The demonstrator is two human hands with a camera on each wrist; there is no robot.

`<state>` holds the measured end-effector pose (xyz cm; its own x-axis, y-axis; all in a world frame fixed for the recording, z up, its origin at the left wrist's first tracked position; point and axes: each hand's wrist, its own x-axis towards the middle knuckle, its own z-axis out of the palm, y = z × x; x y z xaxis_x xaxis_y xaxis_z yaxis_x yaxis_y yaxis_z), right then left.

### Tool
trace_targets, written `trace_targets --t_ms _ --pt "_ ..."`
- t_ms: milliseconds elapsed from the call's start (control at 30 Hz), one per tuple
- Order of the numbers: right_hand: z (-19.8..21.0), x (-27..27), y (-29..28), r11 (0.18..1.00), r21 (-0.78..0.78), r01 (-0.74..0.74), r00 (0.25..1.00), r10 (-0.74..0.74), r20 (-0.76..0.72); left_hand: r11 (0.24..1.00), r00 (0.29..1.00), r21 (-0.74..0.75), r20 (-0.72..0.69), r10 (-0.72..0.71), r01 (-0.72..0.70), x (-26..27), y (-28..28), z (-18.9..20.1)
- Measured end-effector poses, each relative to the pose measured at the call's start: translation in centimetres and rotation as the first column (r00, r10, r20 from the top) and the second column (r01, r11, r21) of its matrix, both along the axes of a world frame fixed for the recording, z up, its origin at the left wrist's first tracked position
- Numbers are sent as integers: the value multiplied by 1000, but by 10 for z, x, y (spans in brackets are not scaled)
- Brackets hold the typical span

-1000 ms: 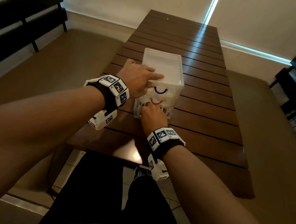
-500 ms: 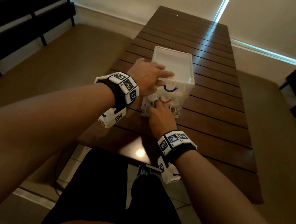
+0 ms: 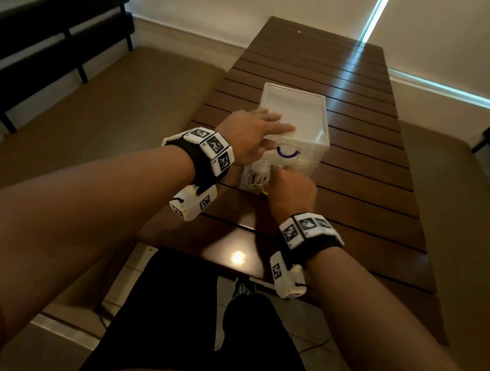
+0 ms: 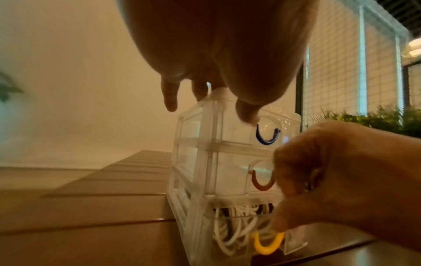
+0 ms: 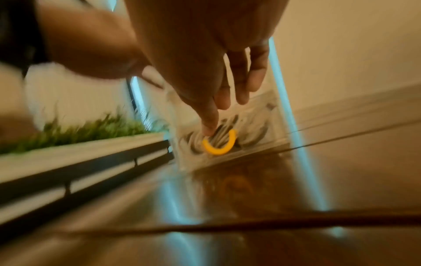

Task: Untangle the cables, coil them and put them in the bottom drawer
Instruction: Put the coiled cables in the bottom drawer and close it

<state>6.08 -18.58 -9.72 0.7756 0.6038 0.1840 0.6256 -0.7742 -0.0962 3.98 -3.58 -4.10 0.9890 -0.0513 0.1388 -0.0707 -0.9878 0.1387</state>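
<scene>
Now, from the head view, the left hand point(image 3: 253, 135) lies flat on the clear drawer box point(image 3: 292, 119) near the worktop's point(image 3: 365, 185) front edge. From the left wrist, the bottom drawer point(image 4: 248, 234), earlier nearly closed, sticks out with white cables point(image 4: 230, 232) inside. From the right wrist, the right hand's point(image 5: 205, 75) finger hooks the yellow handle point(image 5: 219, 145), so closing comes next.

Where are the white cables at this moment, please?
The white cables lie inside the bottom drawer of the clear drawer unit, just left of its yellow handle in the left wrist view, under the red-handled drawer.
</scene>
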Motion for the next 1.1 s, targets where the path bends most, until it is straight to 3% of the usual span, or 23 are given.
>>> trace_targets --t_ms 67,133,200,267,333,433,600,767,1100 --pt "-5 19 -27 976 117 185 973 -166 -160 970 1000 -244 -5 5 -6 -6 3 -7" --pt "-11 38 -55 909 201 364 877 -262 -403 862 993 -494 -24 116 -113 -9 8 -22" --pt "-17 49 -71 873 252 418 781 -204 -590 759 964 -596 -124 236 -262 -7 12 -41" --pt "-22 52 -70 881 319 350 747 -58 -662 726 943 -603 -247 222 -329 -6 11 -60" --pt "-25 53 -62 862 414 292 751 62 -657 680 935 -644 -288 207 -349 -8 4 -70" --pt "-27 53 -51 792 491 363 787 21 -616 656 945 -680 -232 232 -328 -7 2 -75" --pt "-23 56 -46 807 465 364 811 -29 -585 658 957 -695 -232 177 -290 -3 12 -76" --pt "-28 68 -44 835 429 345 850 -85 -519 672 952 -675 -192 240 -305 5 14 -84" --pt "-25 111 -23 855 329 402 829 -187 -526 636 931 -681 -243 272 -363 61 25 -87"
